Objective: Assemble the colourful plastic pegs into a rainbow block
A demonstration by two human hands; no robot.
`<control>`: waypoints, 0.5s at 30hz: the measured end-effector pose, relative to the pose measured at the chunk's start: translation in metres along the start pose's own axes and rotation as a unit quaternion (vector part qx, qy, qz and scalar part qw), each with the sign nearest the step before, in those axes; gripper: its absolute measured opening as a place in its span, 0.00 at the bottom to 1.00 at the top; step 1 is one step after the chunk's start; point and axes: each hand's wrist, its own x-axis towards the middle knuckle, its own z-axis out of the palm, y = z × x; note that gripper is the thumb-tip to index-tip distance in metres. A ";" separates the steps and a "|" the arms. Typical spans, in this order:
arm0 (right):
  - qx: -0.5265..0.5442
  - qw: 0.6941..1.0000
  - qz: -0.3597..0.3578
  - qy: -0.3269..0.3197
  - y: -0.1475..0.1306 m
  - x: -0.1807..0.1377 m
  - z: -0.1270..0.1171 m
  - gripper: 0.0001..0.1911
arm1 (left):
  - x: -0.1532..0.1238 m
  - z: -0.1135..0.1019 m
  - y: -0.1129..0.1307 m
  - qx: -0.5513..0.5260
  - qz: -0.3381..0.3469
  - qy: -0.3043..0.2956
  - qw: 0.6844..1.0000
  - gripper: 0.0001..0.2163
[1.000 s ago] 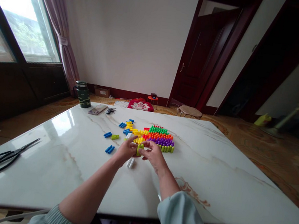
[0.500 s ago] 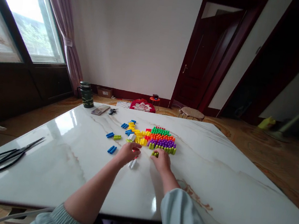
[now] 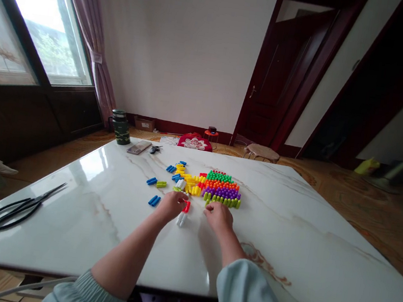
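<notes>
My left hand [image 3: 172,204] is curled beside red plastic pegs [image 3: 187,207], its fingertips close to them; whatever lies between the fingers is hidden. White pegs [image 3: 181,219] lie just below the red ones. My right hand [image 3: 219,217] has thumb and fingers pinched at a yellow-green peg [image 3: 207,203], by the near edge of a block of upright pegs. That block has rows of green [image 3: 220,176], orange [image 3: 222,186], purple [image 3: 222,193] and yellow-green [image 3: 230,203]. Left of it lie yellow pegs [image 3: 192,188] and scattered blue pegs [image 3: 154,200].
Black-handled scissors [image 3: 23,209] lie at the left of the marble-patterned table [image 3: 303,248]. A camouflage flask [image 3: 121,128], a phone [image 3: 139,147] and keys [image 3: 155,149] are at the far left. A round stool [image 3: 262,152] stands beyond the table.
The yellow-green pegs in my right fingers have moved up toward the block's near row. My left fingers have shifted off the red pegs, which now show more fully. The view has turned slightly left.
</notes>
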 end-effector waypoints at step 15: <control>0.070 0.996 -0.052 0.010 -0.023 -0.013 -0.001 0.19 | 0.049 0.002 -0.053 0.173 -0.124 0.088 0.973 0.32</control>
